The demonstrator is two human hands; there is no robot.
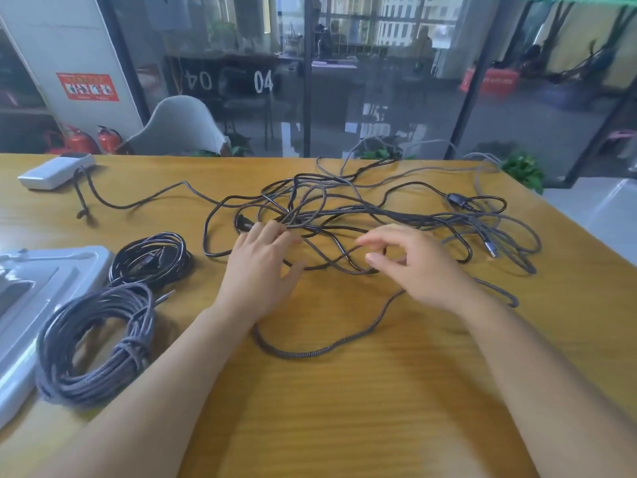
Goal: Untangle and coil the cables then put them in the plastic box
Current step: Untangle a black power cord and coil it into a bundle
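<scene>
Far left edge of the wooden table [344, 391]: a pale plastic box [31, 305], only partly in view, lid or rim toward the near side. Just beside it, near-left, a coil of grey braided cable [93, 343], wound and wrapped at one point, one side resting against the box. Just beyond that, a smaller coil of black cable [151, 258], lying flat. Far-left corner: a white device [55, 170] with a dark cord trailing right toward the pile.

Centre of table: a loose tangle of cables [362, 212], black and grey strands crossing, spreading right, with a plug [491, 250] lying at its right side.

Left hand [265, 263] lies on the near-left edge of the tangle, fingers spread and fairly straight, tips on the strands. Right hand [413, 267] hovers at the near side, thumb and forefinger curved toward one another; blurred, cannot tell whether a strand is pinched. A grey braided length loops under the forearms.
</scene>
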